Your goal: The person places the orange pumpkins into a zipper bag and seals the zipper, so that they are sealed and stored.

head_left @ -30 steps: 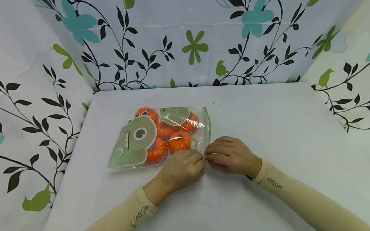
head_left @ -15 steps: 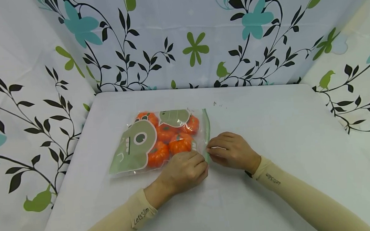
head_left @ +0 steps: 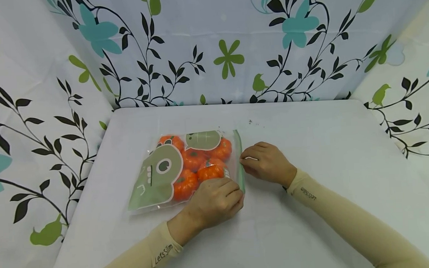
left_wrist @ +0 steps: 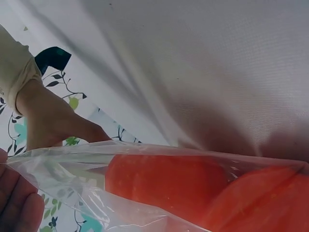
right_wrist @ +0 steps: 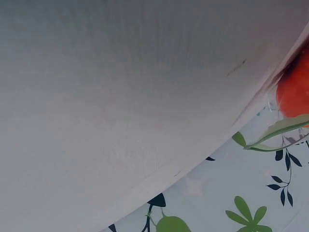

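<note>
A clear zip bag (head_left: 155, 168) with a green cartoon dinosaur print lies on the white table, holding several small orange pumpkins (head_left: 186, 185). My left hand (head_left: 217, 200) grips the near corner of the bag at its right end. Farther up the same edge, my right hand (head_left: 267, 161) pinches the green zip strip (head_left: 238, 137) between thumb and fingers. In the left wrist view the left fingertips (left_wrist: 19, 203) are at the bag's corner, with the right hand (left_wrist: 53, 118) behind it. The right wrist view catches the strip (right_wrist: 280, 131) and one pumpkin (right_wrist: 294, 94), but no fingers.
A white table (head_left: 326, 145) extends right of the bag. Small dark specks (head_left: 250, 122) mark its surface near the back. Curtains (head_left: 196, 39) printed with leaves, birds and flowers enclose the back and both sides.
My right hand has slid away from the left hand, along the zip strip toward the back of the table. The left hand stays at the near corner. The whole view has shifted slightly.
</note>
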`<state>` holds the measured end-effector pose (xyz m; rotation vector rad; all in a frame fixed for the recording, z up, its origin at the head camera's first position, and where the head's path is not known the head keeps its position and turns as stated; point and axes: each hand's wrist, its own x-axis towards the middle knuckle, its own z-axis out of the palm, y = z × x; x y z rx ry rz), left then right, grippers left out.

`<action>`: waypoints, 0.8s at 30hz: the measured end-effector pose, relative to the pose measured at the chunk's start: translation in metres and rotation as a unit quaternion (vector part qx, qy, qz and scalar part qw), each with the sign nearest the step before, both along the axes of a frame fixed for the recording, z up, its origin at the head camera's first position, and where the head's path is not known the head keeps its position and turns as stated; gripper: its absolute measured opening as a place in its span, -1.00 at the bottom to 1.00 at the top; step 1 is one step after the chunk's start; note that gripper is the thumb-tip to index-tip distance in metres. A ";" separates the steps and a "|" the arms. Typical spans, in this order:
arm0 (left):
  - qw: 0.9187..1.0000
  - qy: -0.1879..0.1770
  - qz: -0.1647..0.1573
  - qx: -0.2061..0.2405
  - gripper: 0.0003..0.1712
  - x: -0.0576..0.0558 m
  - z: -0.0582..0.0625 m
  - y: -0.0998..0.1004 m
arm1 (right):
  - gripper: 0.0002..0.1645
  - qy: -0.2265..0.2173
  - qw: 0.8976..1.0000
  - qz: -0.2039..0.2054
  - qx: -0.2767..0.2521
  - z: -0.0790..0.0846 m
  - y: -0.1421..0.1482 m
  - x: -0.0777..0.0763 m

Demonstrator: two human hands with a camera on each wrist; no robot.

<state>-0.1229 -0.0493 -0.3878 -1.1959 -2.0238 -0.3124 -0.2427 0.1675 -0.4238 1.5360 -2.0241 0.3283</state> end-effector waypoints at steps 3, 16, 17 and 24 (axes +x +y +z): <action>1.000 -0.002 -0.001 0.008 -0.93 0.000 -0.001 -0.001 | -0.73 0.001 1.000 -0.011 0.014 0.002 -0.002 -0.008; 0.999 -0.013 -0.014 0.047 -0.96 0.001 0.000 -0.003 | -0.77 -0.003 0.995 -0.066 0.076 0.001 -0.009 -0.043; 0.999 -0.014 -0.014 0.049 -0.96 0.001 0.000 -0.004 | -0.77 -0.004 0.994 -0.070 0.080 0.001 -0.009 -0.045; 0.998 -0.015 -0.022 0.055 -0.96 0.003 0.003 -0.005 | -0.82 -0.014 0.991 -0.093 0.096 -0.003 -0.009 -0.062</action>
